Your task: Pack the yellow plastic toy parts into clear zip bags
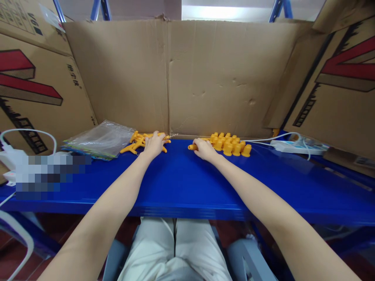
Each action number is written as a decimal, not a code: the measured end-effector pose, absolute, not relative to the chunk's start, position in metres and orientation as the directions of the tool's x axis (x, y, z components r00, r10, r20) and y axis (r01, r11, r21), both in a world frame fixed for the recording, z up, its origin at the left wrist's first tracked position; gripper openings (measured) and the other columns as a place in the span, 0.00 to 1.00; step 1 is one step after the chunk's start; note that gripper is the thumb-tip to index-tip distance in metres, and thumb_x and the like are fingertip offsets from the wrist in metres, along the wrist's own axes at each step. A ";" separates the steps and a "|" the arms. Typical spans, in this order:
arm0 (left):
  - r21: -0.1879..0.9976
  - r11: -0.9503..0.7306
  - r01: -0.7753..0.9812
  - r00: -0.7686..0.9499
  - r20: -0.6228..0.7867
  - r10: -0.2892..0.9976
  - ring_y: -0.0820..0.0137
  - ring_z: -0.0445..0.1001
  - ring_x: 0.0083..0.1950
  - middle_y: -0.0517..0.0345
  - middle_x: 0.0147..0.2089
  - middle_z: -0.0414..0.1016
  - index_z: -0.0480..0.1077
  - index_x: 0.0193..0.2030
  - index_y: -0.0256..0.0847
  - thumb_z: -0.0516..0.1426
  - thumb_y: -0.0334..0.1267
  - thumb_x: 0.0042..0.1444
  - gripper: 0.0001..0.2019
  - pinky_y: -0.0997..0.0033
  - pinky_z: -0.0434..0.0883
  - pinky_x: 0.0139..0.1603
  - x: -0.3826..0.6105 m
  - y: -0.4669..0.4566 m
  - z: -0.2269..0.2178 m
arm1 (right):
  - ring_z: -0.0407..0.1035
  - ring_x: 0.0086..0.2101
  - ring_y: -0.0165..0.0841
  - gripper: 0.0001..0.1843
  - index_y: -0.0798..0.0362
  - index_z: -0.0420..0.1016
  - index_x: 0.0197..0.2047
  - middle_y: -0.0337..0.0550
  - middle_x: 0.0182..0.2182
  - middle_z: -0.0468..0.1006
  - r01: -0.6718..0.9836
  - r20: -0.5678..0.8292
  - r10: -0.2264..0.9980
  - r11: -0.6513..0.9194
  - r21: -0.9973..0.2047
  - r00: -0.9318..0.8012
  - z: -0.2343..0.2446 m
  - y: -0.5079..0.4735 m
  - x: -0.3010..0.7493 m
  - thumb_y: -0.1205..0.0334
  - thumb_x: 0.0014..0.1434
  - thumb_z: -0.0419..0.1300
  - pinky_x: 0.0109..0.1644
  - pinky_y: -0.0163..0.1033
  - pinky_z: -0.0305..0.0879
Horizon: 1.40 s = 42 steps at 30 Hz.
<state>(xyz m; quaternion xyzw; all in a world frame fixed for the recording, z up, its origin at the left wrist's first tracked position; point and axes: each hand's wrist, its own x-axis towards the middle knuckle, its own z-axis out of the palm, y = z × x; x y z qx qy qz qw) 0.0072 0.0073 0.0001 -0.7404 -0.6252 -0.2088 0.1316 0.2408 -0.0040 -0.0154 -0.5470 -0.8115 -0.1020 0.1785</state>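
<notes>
My left hand (pixel 154 144) reaches down onto a small pile of yellow branched plastic pieces (pixel 133 146) at the left of centre. Its fingers curl over one piece, whose ends stick out past the fingertips. A thin coiled spring (pixel 175 135) shows just beyond them. Across from it, my right hand (pixel 204 149) is closed around a yellow plastic piece (pixel 192 147) with a round, tube-like end that juts out to the left. The rest of that piece is hidden by the fingers. Several yellow thimble-shaped caps (pixel 231 144) stand in rows right beside my right hand.
Clear plastic bags (pixel 99 138) lie in a stack at the left on the blue table (pixel 178 183). A cardboard panel (pixel 222 78) walls off the back, with printed boxes (pixel 32 86) at the sides. A white power strip (pixel 297 147) and cables lie at the right.
</notes>
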 end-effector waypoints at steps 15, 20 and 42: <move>-0.114 -0.320 0.941 0.338 0.402 0.851 0.61 0.71 0.50 0.51 0.58 0.62 0.72 0.49 0.42 0.51 0.41 0.61 0.14 0.62 0.68 0.49 0.018 -0.003 -0.001 | 0.68 0.49 0.42 0.13 0.56 0.71 0.47 0.51 0.48 0.75 0.935 0.354 0.877 0.354 -0.018 -0.325 -0.013 -0.006 0.242 0.68 0.58 0.55 0.47 0.41 0.58; -0.103 -0.360 0.927 0.369 0.415 0.832 0.61 0.72 0.48 0.49 0.59 0.61 0.72 0.47 0.41 0.50 0.41 0.61 0.14 0.62 0.69 0.46 0.022 -0.006 -0.001 | 0.69 0.48 0.41 0.13 0.55 0.71 0.47 0.50 0.47 0.76 0.921 0.373 0.859 0.387 -0.027 -0.350 -0.014 -0.006 0.241 0.66 0.58 0.56 0.47 0.40 0.58; -0.001 -0.272 0.962 0.250 0.397 0.883 0.61 0.73 0.48 0.48 0.55 0.64 0.71 0.50 0.41 0.53 0.41 0.58 0.15 0.63 0.70 0.48 0.021 -0.003 -0.004 | 0.71 0.47 0.40 0.13 0.55 0.73 0.47 0.51 0.46 0.76 0.907 0.393 0.841 0.419 -0.041 -0.371 -0.013 -0.003 0.242 0.66 0.58 0.57 0.49 0.41 0.61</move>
